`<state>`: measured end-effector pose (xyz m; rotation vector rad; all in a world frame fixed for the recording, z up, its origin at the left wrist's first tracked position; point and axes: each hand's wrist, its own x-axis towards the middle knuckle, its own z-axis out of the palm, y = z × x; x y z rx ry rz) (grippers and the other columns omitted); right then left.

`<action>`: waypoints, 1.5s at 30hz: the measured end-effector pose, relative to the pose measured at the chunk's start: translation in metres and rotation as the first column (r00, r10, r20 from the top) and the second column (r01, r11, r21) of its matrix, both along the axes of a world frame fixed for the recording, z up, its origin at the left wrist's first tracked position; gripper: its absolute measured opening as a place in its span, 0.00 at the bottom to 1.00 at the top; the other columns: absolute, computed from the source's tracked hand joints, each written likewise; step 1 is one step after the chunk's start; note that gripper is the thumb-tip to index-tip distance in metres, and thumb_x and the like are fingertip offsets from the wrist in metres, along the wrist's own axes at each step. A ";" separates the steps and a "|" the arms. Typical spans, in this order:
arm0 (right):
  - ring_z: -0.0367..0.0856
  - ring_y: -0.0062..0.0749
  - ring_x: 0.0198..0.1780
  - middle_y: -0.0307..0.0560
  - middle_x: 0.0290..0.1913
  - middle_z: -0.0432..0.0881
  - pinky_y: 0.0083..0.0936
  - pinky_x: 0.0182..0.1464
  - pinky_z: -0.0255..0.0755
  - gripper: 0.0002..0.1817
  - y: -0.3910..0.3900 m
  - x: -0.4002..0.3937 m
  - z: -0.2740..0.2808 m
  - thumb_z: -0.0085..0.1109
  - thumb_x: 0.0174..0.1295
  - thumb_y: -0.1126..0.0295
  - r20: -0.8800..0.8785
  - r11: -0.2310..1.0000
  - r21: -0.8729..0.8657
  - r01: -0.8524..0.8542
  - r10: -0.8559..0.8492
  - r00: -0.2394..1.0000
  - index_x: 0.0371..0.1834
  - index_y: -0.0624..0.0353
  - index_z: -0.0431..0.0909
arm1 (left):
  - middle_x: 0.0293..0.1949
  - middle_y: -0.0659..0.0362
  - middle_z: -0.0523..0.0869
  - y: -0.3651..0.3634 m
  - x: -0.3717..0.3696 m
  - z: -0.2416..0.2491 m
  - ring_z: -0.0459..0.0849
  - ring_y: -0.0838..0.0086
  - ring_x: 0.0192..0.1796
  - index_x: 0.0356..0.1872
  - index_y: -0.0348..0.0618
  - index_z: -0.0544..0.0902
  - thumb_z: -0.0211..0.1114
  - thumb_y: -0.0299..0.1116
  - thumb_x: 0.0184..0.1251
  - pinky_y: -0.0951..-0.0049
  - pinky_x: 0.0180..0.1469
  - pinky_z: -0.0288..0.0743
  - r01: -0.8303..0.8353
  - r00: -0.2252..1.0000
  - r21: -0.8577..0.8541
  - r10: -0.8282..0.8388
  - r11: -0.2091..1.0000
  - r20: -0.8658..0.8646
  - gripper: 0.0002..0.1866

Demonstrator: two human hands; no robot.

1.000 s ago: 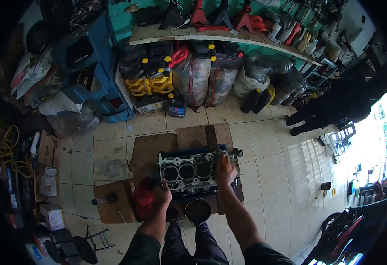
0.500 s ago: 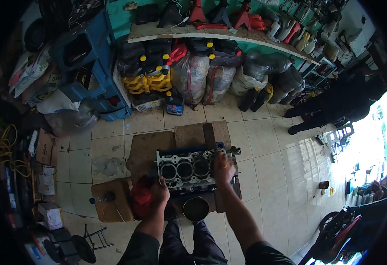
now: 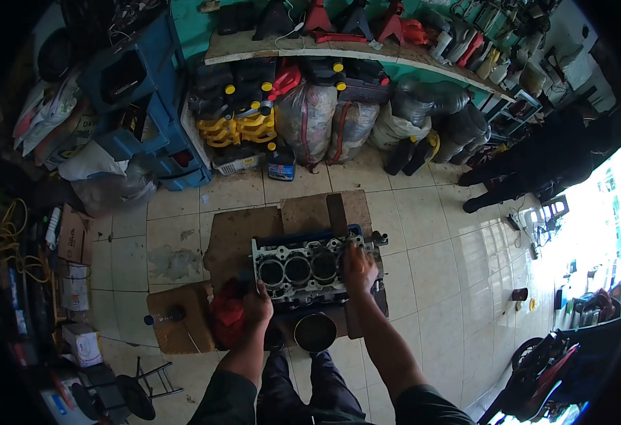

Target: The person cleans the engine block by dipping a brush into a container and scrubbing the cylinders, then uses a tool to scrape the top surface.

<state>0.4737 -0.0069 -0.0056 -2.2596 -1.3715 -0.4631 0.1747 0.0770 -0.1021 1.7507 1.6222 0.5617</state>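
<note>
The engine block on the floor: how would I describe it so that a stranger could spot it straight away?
Start from the brown cardboard sheets spread on the pale tiled floor. On them lies a grey metal engine block with three round cylinder bores showing in a row; the left hand grips its near left corner and the right hand rests on its right end. Unlike the round dark bowl just below it, it is boxy and pierced with holes.

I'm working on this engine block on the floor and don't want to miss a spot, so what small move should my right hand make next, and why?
Probably slide the right hand leftward to the next cylinder bore. It covers the rightmost end of the engine block, while three open bores to its left lie uncovered. The left hand already braces the block's near left corner, beside the red rag, so the block looks steadied for it.
</note>
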 end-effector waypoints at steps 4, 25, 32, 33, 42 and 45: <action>0.86 0.43 0.35 0.46 0.34 0.83 0.45 0.38 0.79 0.16 -0.009 0.008 0.000 0.66 0.70 0.69 -0.172 0.990 -0.075 -0.121 0.107 0.979 0.59 0.54 0.83 | 0.43 0.32 0.88 0.004 -0.005 0.000 0.85 0.28 0.49 0.52 0.36 0.84 0.43 0.60 0.87 0.34 0.49 0.79 0.041 0.998 -0.076 -0.043 0.996 -0.036 0.34; 0.87 0.43 0.36 0.43 0.36 0.83 0.44 0.39 0.81 0.15 0.001 -0.015 -0.018 0.65 0.68 0.68 -0.116 0.994 -0.007 -0.109 0.107 0.987 0.57 0.48 0.81 | 0.43 0.31 0.88 0.007 -0.003 0.005 0.85 0.29 0.49 0.53 0.34 0.84 0.43 0.58 0.87 0.35 0.50 0.79 0.056 0.998 -0.018 -0.056 0.998 -0.019 0.33; 0.87 0.47 0.38 0.44 0.36 0.83 0.47 0.37 0.81 0.14 -0.002 -0.012 -0.011 0.66 0.70 0.64 -0.078 0.993 -0.107 -0.046 0.038 0.996 0.57 0.51 0.81 | 0.44 0.32 0.89 0.004 -0.002 0.007 0.85 0.30 0.50 0.55 0.34 0.85 0.43 0.57 0.87 0.36 0.51 0.80 0.039 0.999 -0.044 -0.040 0.998 -0.028 0.33; 0.87 0.47 0.35 0.44 0.34 0.83 0.47 0.35 0.80 0.13 0.002 -0.022 -0.011 0.66 0.70 0.66 -0.086 0.993 -0.119 0.004 -0.014 0.996 0.56 0.49 0.80 | 0.44 0.32 0.89 0.008 -0.002 0.005 0.85 0.30 0.50 0.55 0.34 0.85 0.43 0.57 0.87 0.36 0.51 0.80 0.036 0.999 -0.038 -0.037 0.999 -0.024 0.33; 0.89 0.65 0.40 0.62 0.35 0.89 0.60 0.44 0.79 0.18 -0.006 -0.041 0.025 0.51 0.80 0.48 -0.431 0.958 -0.222 0.180 -0.262 0.864 0.47 0.49 0.83 | 0.46 0.31 0.88 0.004 -0.001 0.007 0.84 0.29 0.52 0.55 0.33 0.85 0.42 0.59 0.87 0.36 0.52 0.78 0.033 0.999 -0.030 -0.034 0.999 -0.026 0.35; 0.89 0.66 0.40 0.64 0.36 0.89 0.60 0.44 0.80 0.22 -0.007 -0.013 0.035 0.48 0.80 0.46 -0.429 0.932 -0.357 0.070 -0.230 0.874 0.46 0.51 0.83 | 0.45 0.30 0.88 0.005 -0.002 0.007 0.84 0.28 0.51 0.54 0.34 0.84 0.42 0.60 0.87 0.35 0.51 0.78 0.040 0.999 -0.051 -0.040 0.998 0.000 0.36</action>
